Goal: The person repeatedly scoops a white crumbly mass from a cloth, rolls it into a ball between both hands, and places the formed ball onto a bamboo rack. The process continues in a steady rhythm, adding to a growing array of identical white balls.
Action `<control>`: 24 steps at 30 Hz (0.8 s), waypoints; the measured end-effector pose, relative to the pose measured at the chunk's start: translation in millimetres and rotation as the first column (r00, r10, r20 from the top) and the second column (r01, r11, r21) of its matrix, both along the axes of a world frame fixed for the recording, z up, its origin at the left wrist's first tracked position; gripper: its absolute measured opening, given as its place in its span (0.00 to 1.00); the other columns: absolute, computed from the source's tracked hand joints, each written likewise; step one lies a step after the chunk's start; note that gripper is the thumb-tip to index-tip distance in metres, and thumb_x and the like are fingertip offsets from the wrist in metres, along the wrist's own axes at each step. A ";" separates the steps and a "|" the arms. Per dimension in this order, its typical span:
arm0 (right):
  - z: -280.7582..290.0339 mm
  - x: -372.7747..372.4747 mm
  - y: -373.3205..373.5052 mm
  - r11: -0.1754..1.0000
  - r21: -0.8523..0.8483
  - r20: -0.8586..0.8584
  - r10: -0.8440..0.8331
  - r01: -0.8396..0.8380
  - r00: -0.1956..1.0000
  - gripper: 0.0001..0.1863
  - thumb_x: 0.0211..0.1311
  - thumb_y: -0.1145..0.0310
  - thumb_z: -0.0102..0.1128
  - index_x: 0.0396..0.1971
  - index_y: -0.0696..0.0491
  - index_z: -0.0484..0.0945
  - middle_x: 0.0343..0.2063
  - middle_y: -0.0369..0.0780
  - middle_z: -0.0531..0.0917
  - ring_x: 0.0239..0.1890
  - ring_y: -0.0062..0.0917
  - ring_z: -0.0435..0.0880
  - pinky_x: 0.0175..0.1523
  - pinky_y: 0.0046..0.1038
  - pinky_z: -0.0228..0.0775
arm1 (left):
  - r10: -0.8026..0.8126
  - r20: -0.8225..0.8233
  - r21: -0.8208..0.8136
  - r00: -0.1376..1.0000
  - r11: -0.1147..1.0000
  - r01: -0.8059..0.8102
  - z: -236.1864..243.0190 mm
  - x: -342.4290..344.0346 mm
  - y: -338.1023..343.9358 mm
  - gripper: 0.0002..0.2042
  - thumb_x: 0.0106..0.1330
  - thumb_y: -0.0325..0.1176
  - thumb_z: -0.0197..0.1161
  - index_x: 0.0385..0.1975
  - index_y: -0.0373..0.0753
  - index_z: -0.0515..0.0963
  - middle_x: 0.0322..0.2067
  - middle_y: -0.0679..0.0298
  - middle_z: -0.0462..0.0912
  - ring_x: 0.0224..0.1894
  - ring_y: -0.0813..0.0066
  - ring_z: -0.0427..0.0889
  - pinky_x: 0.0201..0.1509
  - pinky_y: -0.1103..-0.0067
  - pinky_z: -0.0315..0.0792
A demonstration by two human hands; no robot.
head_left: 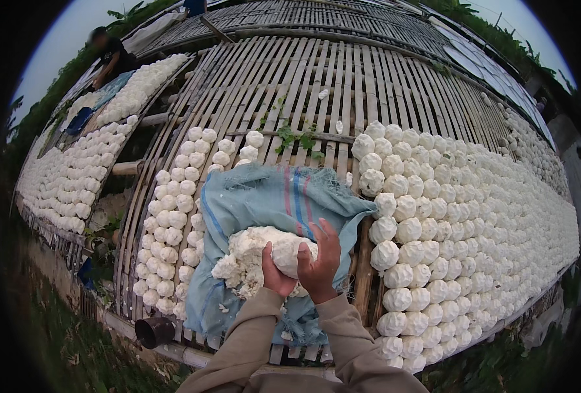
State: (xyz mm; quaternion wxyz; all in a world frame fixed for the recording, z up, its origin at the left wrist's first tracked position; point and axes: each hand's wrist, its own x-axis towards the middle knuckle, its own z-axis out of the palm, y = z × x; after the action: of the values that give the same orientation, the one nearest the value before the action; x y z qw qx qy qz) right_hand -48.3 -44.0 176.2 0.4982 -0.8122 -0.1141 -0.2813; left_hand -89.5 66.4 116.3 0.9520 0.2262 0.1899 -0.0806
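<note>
Between my two hands is a rounded lump of white, dough-like mash [284, 254], at the near side of a larger crumbly white heap [244, 247]. My left hand [276, 275] cups the lump from its left and lower side, thumb up. On the other side my right hand [320, 262] is curved against it, with its thumb on the lump and its fingers pointing up and away. The heap rests on a spread light-blue woven sack [238, 190] with frayed edges and coloured stripes. Crumbs lie on the sack near my sleeves.
Rows of white balls [428, 229] cover the bamboo slat platform [290, 78] to the right, with shorter rows [166, 219] at left. A dark cylindrical can [155, 332] sits at the near left edge. Beyond a gap, another person [111, 62] is beside another ball-covered rack [74, 177].
</note>
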 end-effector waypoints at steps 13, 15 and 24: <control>-46.6 38.4 -33.5 0.994 0.091 -0.354 0.092 -0.063 0.931 0.31 0.67 0.54 0.67 0.61 0.60 0.77 0.57 0.54 0.81 0.62 0.50 0.79 0.68 0.44 0.70 | -0.084 0.000 0.101 0.996 0.991 0.084 -40.4 57.6 -24.9 0.31 0.81 0.60 0.44 0.67 0.39 0.71 0.61 0.61 0.81 0.62 0.66 0.80 0.69 0.67 0.72; -50.8 37.9 -38.2 0.994 -0.085 -0.262 -0.082 0.061 0.962 0.31 0.68 0.54 0.67 0.62 0.60 0.75 0.60 0.55 0.79 0.63 0.51 0.79 0.69 0.43 0.69 | -0.085 -0.008 0.150 0.996 0.985 0.085 -40.9 62.4 -27.0 0.29 0.81 0.58 0.46 0.65 0.38 0.73 0.58 0.60 0.82 0.59 0.68 0.82 0.66 0.70 0.74; -36.7 78.1 -108.0 0.758 0.642 -0.679 0.494 0.113 0.543 0.43 0.57 0.63 0.80 0.71 0.52 0.66 0.55 0.42 0.81 0.55 0.32 0.85 0.54 0.34 0.83 | -0.461 0.299 0.647 0.835 0.741 0.177 -0.2 112.4 -33.1 0.34 0.80 0.60 0.49 0.71 0.36 0.68 0.64 0.59 0.76 0.65 0.68 0.76 0.70 0.72 0.68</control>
State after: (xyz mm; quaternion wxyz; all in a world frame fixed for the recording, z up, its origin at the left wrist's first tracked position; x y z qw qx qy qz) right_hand 29.8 -152.0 139.5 0.7579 -0.6158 0.1351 0.1679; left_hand 22.9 33.2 116.0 0.8196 0.5550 -0.0581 -0.1298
